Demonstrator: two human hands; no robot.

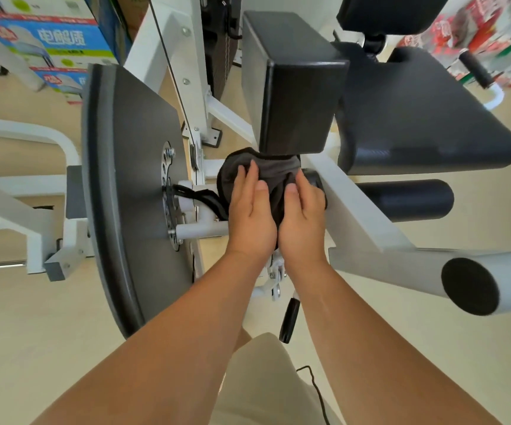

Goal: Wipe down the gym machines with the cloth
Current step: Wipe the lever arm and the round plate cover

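Nearest, a black lever handle (290,320) hangs below the wrists. Just past it, the left hand (249,207) and right hand (304,210) sit side by side, touching. Both are cupped round the dark grey cloth (274,173), fingers curved over its top and thumbs pressed into its near side. The cloth is bunched around a joint of the white machine frame (361,204), directly under the square black pad (291,84). A big grey disc (131,194) stands on edge to the left, a foam roller (404,200) to the right. Farther right lies the black seat (416,111), and cartons (48,41) are stacked at far left.
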